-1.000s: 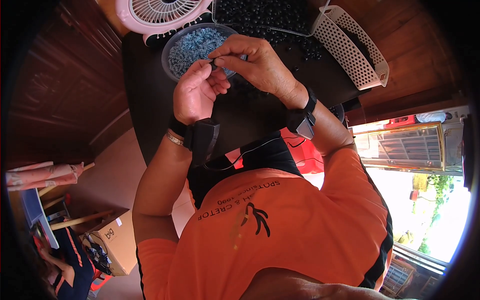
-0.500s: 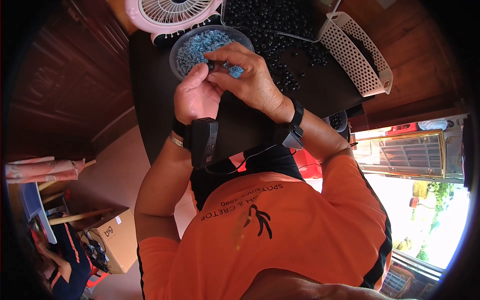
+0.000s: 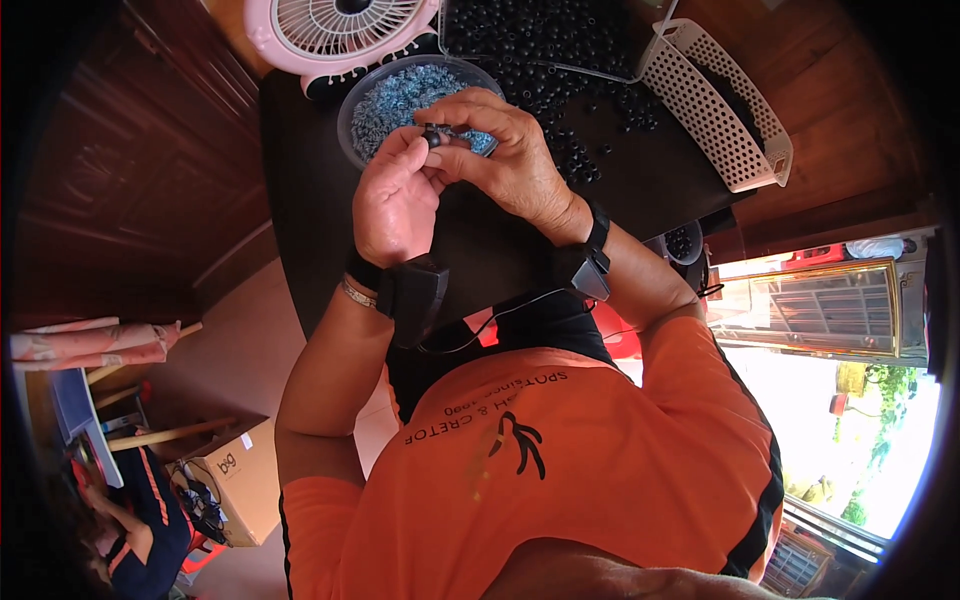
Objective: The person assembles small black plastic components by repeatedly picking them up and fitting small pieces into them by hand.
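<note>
Over the near edge of a clear round bowl point(image 3: 349, 140), my two hands meet at the fingertips. My left hand point(image 3: 395, 205) is closed, pinching a small black round piece point(image 3: 434, 139) between thumb and fingers. From the other side, my right hand point(image 3: 520, 165) is closed too, its thumb and forefinger at the same piece. Something small and dark shows between its fingertips, too small to name. Many small blue pieces point(image 3: 400, 95) fill the bowl, partly hidden behind my hands.
A pink fan point(image 3: 350, 75) stands beyond the bowl. Black round pieces point(image 3: 530, 100) spread from a clear tray point(image 3: 560, 68) over the dark table point(image 3: 640, 180). A white perforated basket point(image 3: 710, 130) lies at the right. Another person point(image 3: 150, 540) is at the far left, beside a cardboard box point(image 3: 240, 480).
My fingertips have parted a little, so more of the black piece shows. My left hand has turned slightly and shifted a little to the right.
</note>
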Tool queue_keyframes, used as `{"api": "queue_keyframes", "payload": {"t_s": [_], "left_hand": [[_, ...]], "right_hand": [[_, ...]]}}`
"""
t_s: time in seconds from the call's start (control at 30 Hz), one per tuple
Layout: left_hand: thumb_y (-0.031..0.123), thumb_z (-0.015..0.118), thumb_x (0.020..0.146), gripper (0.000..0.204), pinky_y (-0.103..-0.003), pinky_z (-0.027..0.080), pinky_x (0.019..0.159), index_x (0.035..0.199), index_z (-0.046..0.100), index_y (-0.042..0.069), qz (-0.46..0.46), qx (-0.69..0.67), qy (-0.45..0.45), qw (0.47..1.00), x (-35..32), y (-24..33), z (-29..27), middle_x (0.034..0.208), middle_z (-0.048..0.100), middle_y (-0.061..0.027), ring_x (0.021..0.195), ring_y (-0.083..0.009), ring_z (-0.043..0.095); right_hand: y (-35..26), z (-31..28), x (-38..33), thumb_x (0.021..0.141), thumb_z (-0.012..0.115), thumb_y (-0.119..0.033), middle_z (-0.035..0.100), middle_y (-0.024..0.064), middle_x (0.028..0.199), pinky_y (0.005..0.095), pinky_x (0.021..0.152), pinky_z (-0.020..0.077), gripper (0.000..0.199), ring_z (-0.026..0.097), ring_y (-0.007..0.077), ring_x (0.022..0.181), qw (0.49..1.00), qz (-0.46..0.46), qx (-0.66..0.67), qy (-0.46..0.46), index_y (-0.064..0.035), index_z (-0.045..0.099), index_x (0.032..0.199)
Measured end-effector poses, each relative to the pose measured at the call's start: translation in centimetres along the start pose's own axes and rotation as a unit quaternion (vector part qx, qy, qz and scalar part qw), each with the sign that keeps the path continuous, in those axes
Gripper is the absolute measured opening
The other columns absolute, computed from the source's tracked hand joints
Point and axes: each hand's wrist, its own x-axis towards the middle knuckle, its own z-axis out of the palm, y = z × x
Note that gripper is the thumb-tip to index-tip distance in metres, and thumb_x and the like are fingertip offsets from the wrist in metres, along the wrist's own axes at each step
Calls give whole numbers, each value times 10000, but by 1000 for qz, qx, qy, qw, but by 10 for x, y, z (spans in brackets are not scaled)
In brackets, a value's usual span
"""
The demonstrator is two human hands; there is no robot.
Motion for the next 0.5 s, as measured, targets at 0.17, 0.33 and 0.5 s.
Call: {"api": "queue_keyframes", "payload": {"t_s": [0.17, 0.33, 0.5], "left_hand": [[145, 463, 920, 137, -342, 435, 847, 990, 527, 45, 18, 35, 1, 999, -1, -1, 6, 966, 573, -66, 951, -205, 570], [154, 432, 926, 193, -336, 392, 899, 1061, 501, 34, 22, 60, -14, 998, -1, -4, 2, 1015, 550, -72, 986, -189, 535], [142, 413, 934, 183, -323, 402, 872, 1051, 482, 19, 55, 117, -36, 991, 0, -5, 1, 1011, 549, -70, 925, -158, 550]], "right_hand": [[0, -2, -1, 698, 725, -28, 626, 63, 982, 291, 793, 489, 351, 588, 177, 912, 999, -30, -26, 18, -67, 658, 1040], [4, -3, -1, 653, 751, -84, 634, 69, 905, 322, 743, 498, 351, 597, 238, 848, 993, -76, -78, 45, -82, 670, 995], [0, -4, -2, 648, 744, -130, 632, 54, 898, 333, 726, 501, 341, 593, 244, 829, 977, -118, -172, 50, -96, 667, 978]]}}
